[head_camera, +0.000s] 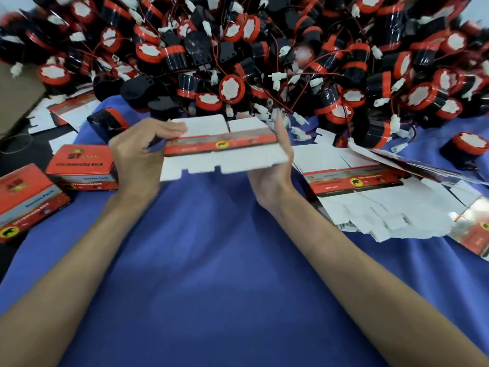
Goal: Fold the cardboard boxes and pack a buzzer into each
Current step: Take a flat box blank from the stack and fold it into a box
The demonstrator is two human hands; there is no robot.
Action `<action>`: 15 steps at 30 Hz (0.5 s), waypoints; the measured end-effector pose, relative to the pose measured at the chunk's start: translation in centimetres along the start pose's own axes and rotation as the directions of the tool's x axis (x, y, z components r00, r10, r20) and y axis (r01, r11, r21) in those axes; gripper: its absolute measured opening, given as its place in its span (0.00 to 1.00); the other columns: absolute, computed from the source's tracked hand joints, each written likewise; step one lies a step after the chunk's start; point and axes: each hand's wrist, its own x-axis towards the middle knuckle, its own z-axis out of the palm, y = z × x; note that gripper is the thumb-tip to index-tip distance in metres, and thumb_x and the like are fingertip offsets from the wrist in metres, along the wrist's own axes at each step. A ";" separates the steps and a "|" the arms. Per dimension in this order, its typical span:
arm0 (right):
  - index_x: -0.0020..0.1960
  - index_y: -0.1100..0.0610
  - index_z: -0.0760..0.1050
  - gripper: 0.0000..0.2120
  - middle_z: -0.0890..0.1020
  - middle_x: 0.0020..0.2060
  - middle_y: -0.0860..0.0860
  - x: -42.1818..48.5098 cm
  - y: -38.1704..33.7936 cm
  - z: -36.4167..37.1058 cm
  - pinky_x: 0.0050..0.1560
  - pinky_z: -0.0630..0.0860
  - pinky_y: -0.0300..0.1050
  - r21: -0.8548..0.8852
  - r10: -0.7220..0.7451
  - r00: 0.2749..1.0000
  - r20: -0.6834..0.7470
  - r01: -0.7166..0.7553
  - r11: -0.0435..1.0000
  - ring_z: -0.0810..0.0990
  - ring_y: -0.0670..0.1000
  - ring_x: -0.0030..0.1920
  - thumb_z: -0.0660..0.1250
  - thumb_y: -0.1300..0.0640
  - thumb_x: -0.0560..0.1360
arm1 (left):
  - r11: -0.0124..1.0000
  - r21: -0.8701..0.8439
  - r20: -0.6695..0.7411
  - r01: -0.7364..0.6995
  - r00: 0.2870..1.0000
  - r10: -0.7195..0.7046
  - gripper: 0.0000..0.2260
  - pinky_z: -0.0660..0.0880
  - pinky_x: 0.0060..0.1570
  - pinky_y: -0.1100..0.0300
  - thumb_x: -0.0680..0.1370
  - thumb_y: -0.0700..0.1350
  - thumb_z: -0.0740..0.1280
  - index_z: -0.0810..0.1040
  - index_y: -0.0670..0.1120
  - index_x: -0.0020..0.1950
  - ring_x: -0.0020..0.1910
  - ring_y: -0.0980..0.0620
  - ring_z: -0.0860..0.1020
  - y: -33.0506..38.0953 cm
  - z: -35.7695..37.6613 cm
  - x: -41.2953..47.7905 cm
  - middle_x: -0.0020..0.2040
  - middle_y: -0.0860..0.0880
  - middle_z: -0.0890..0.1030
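Head view: the left hand's fingers (172, 127) lie across the top of a flat box blank (225, 161) at its left end. The thumb seems to come in from below, so the left hand (137, 154) pinches the card rather than merely resting on it. The right hand's fingers (279, 128) stand straight against the blank's right end, with the palm of the right hand (275, 168) propping the card from the side and below (where its thumb sits I cannot tell). The blank hangs between the two hands above the blue cloth (211, 274), not yet opened into a box.

It looks like thin printed card: light, springy, easy to crease in the wrong place, with white flaps that would bend if gripped. I'd judge the best hold is on the two creased side edges, squeezing them toward each other so the sleeve pops square, and keeping off the flaps.

Just right of the hands lies the stack of flat blanks (370, 197), and to the left sit two folded boxes (82, 168). Beyond them all is the heap of buzzers (238, 49) — red-rimmed, black-bodied, their wires tangled. One would likely need lifting by the body, not the lead.
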 end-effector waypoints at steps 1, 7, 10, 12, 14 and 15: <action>0.54 0.57 0.77 0.21 0.81 0.44 0.52 0.0 -0.2 0.3 0.57 0.72 0.47 0.116 -0.001 0.996 0.085 -0.009 0.993 0.78 0.53 0.51 0.51 0.45 0.82 | 0.999 0.033 0.014 0.022 1.000 -0.022 0.04 0.77 0.52 0.61 0.75 0.27 0.67 0.81 0.32 0.45 0.44 0.46 0.82 -0.5 -0.1 -0.7 0.46 0.42 0.81; 0.56 0.54 0.76 0.12 0.82 0.44 0.52 -0.1 0.2 0.9 0.49 0.75 0.47 0.056 -0.005 0.965 0.264 -0.010 0.998 0.80 0.51 0.44 0.59 0.52 0.78 | 0.985 -0.025 0.593 0.170 0.796 -0.122 0.25 0.60 0.72 0.63 0.74 0.49 0.67 0.71 0.39 0.69 0.71 0.49 0.67 0.0 0.1 -0.5 0.71 0.43 0.68; 0.56 0.59 0.75 0.13 0.82 0.41 0.53 0.3 0.0 0.1 0.48 0.76 0.46 0.074 -0.071 0.984 0.163 0.059 0.995 0.80 0.52 0.43 0.56 0.53 0.80 | 1.000 0.020 0.732 -0.020 0.681 -0.001 0.39 0.59 0.74 0.49 0.71 0.54 0.69 0.58 0.44 0.77 0.77 0.47 0.56 0.2 0.0 -1.1 0.78 0.44 0.56; 0.57 0.62 0.74 0.14 0.82 0.42 0.55 0.6 -0.2 -0.4 0.47 0.76 0.48 0.098 -0.055 0.992 0.111 0.044 0.994 0.80 0.54 0.43 0.56 0.54 0.80 | 0.998 0.029 0.755 -0.057 0.656 0.015 0.42 0.58 0.74 0.45 0.71 0.62 0.68 0.52 0.48 0.77 0.78 0.48 0.52 1.0 0.0 -1.5 0.79 0.46 0.52; 0.54 0.62 0.75 0.13 0.82 0.41 0.57 1.1 -0.6 -0.8 0.47 0.76 0.47 0.071 -0.050 0.997 0.061 0.045 0.996 0.81 0.55 0.41 0.56 0.55 0.79 | 0.997 0.039 0.794 -0.067 0.608 0.010 0.46 0.57 0.75 0.43 0.69 0.73 0.61 0.48 0.52 0.77 0.79 0.50 0.48 1.9 0.1 -1.7 0.80 0.49 0.48; 0.50 0.63 0.76 0.12 0.83 0.40 0.57 1.3 -0.9 -1.0 0.47 0.77 0.46 0.040 -0.064 0.998 0.030 0.062 0.997 0.81 0.55 0.40 0.57 0.56 0.78 | 0.998 0.039 0.812 -0.054 0.584 0.000 0.47 0.56 0.75 0.44 0.67 0.77 0.58 0.45 0.54 0.77 0.79 0.51 0.46 2.3 0.2 -1.7 0.79 0.50 0.46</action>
